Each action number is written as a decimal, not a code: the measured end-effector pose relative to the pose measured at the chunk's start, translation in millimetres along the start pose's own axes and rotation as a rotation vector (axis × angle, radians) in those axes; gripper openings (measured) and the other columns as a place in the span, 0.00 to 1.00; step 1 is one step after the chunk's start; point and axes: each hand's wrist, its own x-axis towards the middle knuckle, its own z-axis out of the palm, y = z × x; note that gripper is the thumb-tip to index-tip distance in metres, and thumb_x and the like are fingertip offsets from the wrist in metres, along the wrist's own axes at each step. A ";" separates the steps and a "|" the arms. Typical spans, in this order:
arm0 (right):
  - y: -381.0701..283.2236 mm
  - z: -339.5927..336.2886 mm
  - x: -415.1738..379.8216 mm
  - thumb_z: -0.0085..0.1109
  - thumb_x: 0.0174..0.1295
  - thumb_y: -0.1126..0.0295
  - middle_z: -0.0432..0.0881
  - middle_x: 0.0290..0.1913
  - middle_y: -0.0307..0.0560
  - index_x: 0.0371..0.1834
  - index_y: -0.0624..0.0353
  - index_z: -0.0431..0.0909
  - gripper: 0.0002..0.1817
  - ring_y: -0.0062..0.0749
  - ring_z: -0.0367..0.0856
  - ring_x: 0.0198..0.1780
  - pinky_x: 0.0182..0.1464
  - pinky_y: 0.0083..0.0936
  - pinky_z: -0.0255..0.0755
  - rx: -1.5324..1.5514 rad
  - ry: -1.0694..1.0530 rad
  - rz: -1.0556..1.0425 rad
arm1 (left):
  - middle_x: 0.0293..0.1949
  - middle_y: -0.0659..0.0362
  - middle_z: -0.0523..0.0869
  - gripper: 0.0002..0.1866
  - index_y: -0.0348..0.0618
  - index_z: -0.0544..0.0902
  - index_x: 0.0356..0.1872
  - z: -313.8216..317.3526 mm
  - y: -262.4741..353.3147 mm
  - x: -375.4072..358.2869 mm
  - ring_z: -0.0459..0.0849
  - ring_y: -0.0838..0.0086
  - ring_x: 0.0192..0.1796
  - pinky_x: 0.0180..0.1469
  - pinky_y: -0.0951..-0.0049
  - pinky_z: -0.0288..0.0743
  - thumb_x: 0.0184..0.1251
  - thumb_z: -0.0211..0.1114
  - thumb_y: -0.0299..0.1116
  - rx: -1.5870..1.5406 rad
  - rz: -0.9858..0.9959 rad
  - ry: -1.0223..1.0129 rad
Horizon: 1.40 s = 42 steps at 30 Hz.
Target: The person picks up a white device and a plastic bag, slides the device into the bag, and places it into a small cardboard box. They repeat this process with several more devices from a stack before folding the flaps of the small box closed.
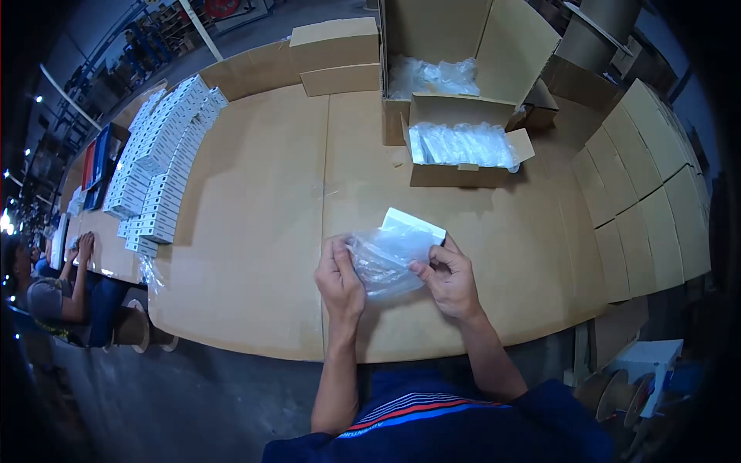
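At the near edge of a wide cardboard-covered table (255, 255), seen from a head-worn camera looking down, a person's two bare hands meet over the surface. Left hand (340, 282) is closed in a pinch, thumb and fingers gripping the left edge of a clear plastic bag (386, 258). Right hand (450, 279) is likewise closed, thumb on top, pinching the bag's right side. Between them the bag is pulled fairly taut and lifted just off the table, apparently so its mouth stays spread. A small white box (413, 224) pokes up from the bag's far edge, partly inside the plastic; how deep it sits cannot be told through the crinkled film.

Beyond the hands, an open cardboard carton (463, 174) sits within reach, filled with clear plastic bags stacked on edge. Behind it stands a larger open carton (432, 38), flaps up, with more loose plastic inside. To the left, long neat rows of small white boxes (162, 147) run away along the table, packed side by side. Flat brown cartons (648, 185) line the right edge. At far left, another person (54, 293) sits at the table end, arms raised near the head. Everything else is dim factory floor.
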 end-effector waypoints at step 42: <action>-9.9 -30.2 0.5 0.65 0.75 0.74 0.74 0.53 0.45 0.41 0.73 0.86 0.09 0.26 0.80 0.52 0.55 0.20 0.74 -0.263 0.245 0.029 | 0.49 0.56 0.79 0.23 0.36 0.66 0.66 22.2 -14.1 -1.0 0.79 0.74 0.53 0.56 0.72 0.75 0.80 0.65 0.32 -0.418 -0.159 -0.094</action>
